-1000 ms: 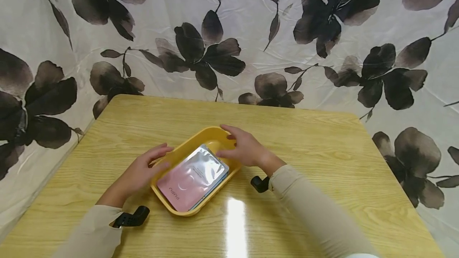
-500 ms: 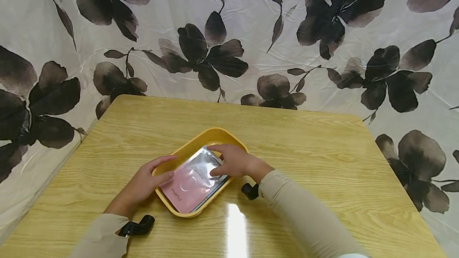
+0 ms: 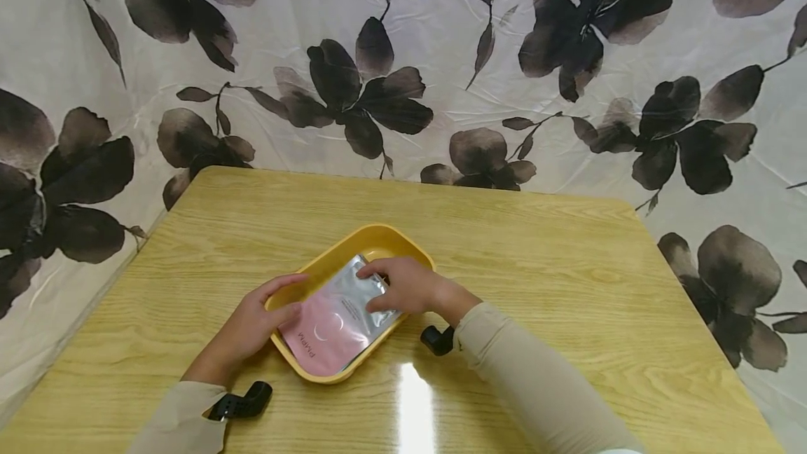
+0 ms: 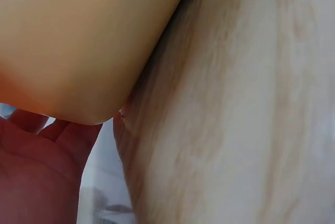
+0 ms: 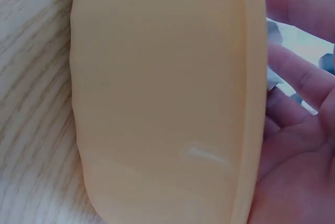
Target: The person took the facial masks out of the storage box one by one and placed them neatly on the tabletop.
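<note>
A yellow plastic tray [image 3: 337, 256] sits at an angle on the table. In it lies a pink and silver sheet mask packet [image 3: 328, 328] with dark lettering. The right hand [image 3: 410, 286] reaches over the tray's right rim, its thumb on top of the packet's silver end and its fingers bent round the far edge. At the left rim is the left hand [image 3: 252, 314], with thumb and fingers extended over the edge beside the packet. The wrist views show the tray's outer wall [image 5: 157, 88], with fingers going behind its rim; their tips are hidden there.
The wooden table [image 3: 536, 265] extends round the tray, with a bright reflection in front. A floral cloth [image 3: 454, 76] hangs behind the table. Each wrist wears a black camera mount, such as the left one [image 3: 242, 401].
The right hand has come from the tray's far right rim down onto the packet's silver end. The left hand has moved slightly right, against the left rim. The packet's silver end now looks slightly shifted.
</note>
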The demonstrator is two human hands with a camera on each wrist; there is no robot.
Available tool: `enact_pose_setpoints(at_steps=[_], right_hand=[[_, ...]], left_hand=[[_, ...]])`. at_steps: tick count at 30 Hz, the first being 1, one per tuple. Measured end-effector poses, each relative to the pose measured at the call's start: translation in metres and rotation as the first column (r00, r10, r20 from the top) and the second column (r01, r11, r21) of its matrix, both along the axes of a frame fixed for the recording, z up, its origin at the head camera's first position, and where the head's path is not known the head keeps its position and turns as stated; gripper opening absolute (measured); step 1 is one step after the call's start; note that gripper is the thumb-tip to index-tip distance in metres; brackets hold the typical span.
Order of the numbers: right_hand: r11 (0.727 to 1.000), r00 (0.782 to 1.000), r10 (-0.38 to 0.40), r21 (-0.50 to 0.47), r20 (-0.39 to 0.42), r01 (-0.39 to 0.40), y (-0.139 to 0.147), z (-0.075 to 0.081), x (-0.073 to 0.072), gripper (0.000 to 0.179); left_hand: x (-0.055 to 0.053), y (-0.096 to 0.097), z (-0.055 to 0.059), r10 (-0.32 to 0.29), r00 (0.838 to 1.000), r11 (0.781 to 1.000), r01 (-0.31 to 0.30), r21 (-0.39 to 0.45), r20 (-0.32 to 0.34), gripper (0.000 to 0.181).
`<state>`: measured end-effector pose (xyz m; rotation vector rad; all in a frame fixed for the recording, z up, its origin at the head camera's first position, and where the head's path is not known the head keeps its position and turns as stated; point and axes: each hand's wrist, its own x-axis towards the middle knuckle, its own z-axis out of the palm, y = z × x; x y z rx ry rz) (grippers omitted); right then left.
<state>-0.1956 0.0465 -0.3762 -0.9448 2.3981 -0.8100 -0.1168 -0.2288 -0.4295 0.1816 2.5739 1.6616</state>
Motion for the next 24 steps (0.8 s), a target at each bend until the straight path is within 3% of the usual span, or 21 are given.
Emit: enact_pose_setpoints(at_steps=[8,15,20,24], right_hand=[[1.000,1.000,0.000,-0.016,0.027,0.001,0.004,0.003,0.006,0.050],[0.986,0.994,-0.091,-0.136,0.056,0.098,0.022,0.008,0.007,0.043],[0.961,0.986,-0.159,-0.220,0.053,0.167,0.041,0.013,0.005,0.042],[0.921,0.966,-0.225,-0.296,0.131,0.254,0.058,0.020,0.001,0.041]], left_hand=[[0.000,0.000,-0.001,0.010,1.000,1.000,-0.010,0.003,0.016,0.051],[-0.001,0.000,-0.003,0.010,0.999,1.000,-0.010,-0.013,0.031,0.050],[-0.001,0.000,-0.004,-0.003,1.000,1.000,0.003,-0.007,0.017,0.047],[-0.002,0.001,-0.004,-0.014,1.000,1.000,0.014,-0.017,-0.001,0.046]])
